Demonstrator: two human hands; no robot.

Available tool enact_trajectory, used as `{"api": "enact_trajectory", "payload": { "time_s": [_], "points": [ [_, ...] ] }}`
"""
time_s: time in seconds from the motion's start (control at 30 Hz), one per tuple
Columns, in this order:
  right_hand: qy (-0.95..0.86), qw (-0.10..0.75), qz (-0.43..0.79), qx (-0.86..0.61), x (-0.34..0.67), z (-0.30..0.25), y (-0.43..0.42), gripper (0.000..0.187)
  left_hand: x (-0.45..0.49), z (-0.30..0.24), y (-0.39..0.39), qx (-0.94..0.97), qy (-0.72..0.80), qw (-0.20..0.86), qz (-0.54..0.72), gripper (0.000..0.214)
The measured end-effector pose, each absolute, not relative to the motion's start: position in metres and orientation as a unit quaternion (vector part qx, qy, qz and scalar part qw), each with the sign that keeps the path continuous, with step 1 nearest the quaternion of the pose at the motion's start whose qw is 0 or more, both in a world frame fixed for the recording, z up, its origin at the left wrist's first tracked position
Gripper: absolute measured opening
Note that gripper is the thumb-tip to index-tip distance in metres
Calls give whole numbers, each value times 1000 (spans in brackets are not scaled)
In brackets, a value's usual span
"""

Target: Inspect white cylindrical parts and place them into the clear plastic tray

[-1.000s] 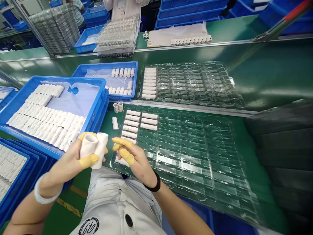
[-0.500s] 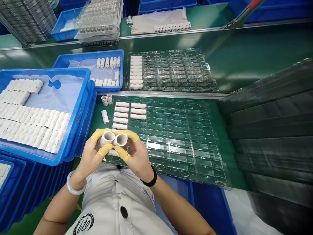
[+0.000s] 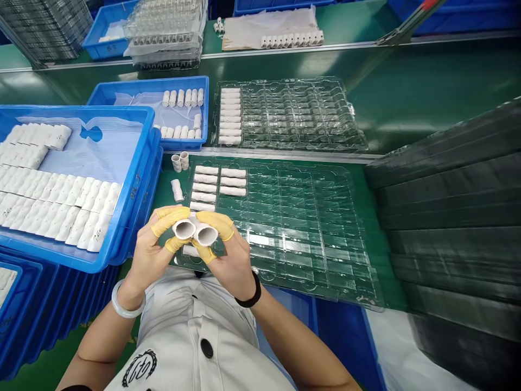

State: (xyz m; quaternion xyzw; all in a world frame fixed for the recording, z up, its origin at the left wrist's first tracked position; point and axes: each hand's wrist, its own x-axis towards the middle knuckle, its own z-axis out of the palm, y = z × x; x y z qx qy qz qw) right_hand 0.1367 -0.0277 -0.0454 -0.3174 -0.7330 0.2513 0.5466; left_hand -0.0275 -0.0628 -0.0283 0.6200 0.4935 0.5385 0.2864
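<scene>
Green worktop (image 3: 165,196) beneath, both hands (image 3: 148,255) clamp two white tubes (image 3: 185,230), their sides apparently touching.

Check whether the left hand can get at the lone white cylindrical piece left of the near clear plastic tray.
Likely yes: the lone white cylindrical piece sits just beyond the left hand, nothing visible between them. But that hand grips a white open-ended tube, so it would probably need freeing first.
</scene>
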Motion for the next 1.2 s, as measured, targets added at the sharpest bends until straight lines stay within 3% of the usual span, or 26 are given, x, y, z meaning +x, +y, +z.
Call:
{"api": "enact_trajectory", "payload": {
  "time_s": [0.27, 0.4, 0.57, 0.67, 0.73, 0.87, 1.2],
  "points": [
    [-719, 540, 284, -332, 137, -44, -27, 35, -25, -28, -63, 613, 495, 287, 545, 43],
    [-675, 502, 413, -348, 143, -40, -26, 24, -25, -23, -60, 583, 523, 308, 539, 32],
    [-397, 370, 776, -321, 154, -33, -19, 40, -19, -12, -55, 371, 512, 557, 538, 28],
    [-192, 328, 883, -274, 156, -32, -11, 36, -9, -8, -49, 146, 455, 683, 553, 24],
    [-72, 324, 908, -257, 154, -34, -6, 27, -3, -6, -43, 28, 427, 725, 540, 29],
    [54, 319, 918, -231, 151, -39, -3, 39, 5, -1, -34, -85, 413, 755, 503, 49],
    [57, 323, 926, -190, 152, -46, -5, 36, 3, -8, -36, -92, 404, 765, 493, 37]
  ]
}}
